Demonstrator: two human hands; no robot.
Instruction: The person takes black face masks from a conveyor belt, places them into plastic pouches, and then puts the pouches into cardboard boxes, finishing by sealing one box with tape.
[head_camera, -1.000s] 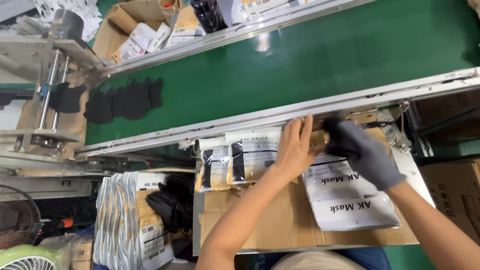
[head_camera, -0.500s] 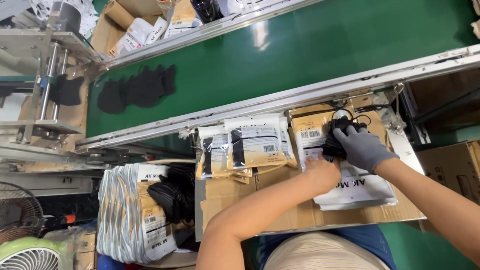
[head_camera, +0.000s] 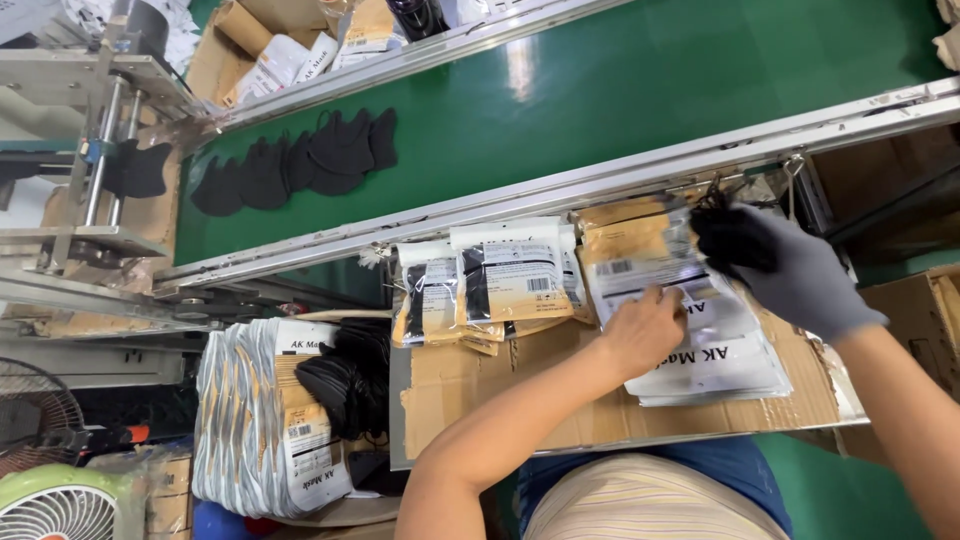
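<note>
Green conveyor belt running along desk's far edge, black masks lying on it. Cardboard-topped desk carrying stack of clear pouches near right edge. Left hand, moved off far edge, now pressing top pouch flat, grip flat, holding nothing. Gloved right hand gripping black masks bundle at pouch mouth, suggesting insertion.

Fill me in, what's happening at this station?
A person is bagging black face masks beside a green conveyor belt. The gloved right hand holds a bunch of black masks at the mouth of a clear pouch, which the bare left hand steadies on the stack of empty pouches. Filled packs lie to the left on the cardboard-covered table. More loose masks sit on the belt.
</note>
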